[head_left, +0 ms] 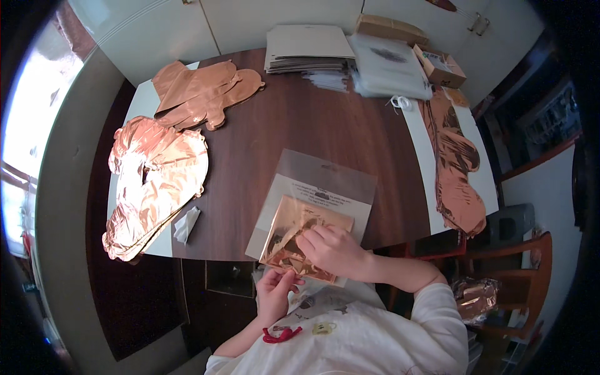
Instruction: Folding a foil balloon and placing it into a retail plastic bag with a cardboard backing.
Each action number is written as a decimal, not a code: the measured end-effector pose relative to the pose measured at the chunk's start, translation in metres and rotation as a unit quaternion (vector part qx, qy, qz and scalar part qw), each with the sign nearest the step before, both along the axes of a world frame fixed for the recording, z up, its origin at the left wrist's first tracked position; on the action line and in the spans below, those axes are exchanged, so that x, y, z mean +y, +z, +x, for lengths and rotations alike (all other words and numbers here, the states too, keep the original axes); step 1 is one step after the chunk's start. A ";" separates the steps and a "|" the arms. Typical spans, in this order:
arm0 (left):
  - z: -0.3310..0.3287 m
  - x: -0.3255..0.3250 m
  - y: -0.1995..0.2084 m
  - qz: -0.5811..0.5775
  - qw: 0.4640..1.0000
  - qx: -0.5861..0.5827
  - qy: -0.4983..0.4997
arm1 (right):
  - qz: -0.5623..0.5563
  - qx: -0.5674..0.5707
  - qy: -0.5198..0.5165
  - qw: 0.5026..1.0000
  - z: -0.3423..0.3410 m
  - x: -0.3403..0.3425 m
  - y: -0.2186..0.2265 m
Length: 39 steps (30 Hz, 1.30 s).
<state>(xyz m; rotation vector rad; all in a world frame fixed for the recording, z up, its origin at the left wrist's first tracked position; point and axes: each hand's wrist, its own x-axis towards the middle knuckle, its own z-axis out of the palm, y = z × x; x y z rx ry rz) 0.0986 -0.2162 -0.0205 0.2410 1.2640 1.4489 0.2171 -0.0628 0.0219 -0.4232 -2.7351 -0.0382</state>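
Note:
In front of me, at the table's near edge, lies a clear plastic bag [359, 181] with a hang hole and a printed white card. Over its lower part is a folded rose-gold foil balloon [344, 222]; whether it sits inside the bag or on top I cannot tell. My right hand [331, 250] bends its fingers closed onto the middle of the shiny foil. At the lower left corner, my left hand [276, 292] pinches the edge of the foil between thumb and fingers.
Flat foil balloons [165, 162] and more copper foil [209, 90] lie at left, beside a crumpled white tissue [186, 225]. Behind stand stacked cards [309, 47], clear bags [390, 62] and an open box [440, 65]. Another foil pile [453, 169] lies right, near a wooden chair [537, 275].

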 end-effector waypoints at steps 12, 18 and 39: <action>0.010 0.009 -0.007 0.014 0.998 -0.035 0.045 | -0.010 0.005 0.014 1.000 0.002 -0.006 0.006; 0.016 0.005 -0.012 -0.004 0.997 -0.028 0.073 | -0.024 0.003 0.019 1.000 0.003 -0.008 0.005; 0.014 0.003 -0.041 0.153 0.980 -0.122 0.029 | -0.090 0.088 0.041 0.991 0.014 -0.021 -0.008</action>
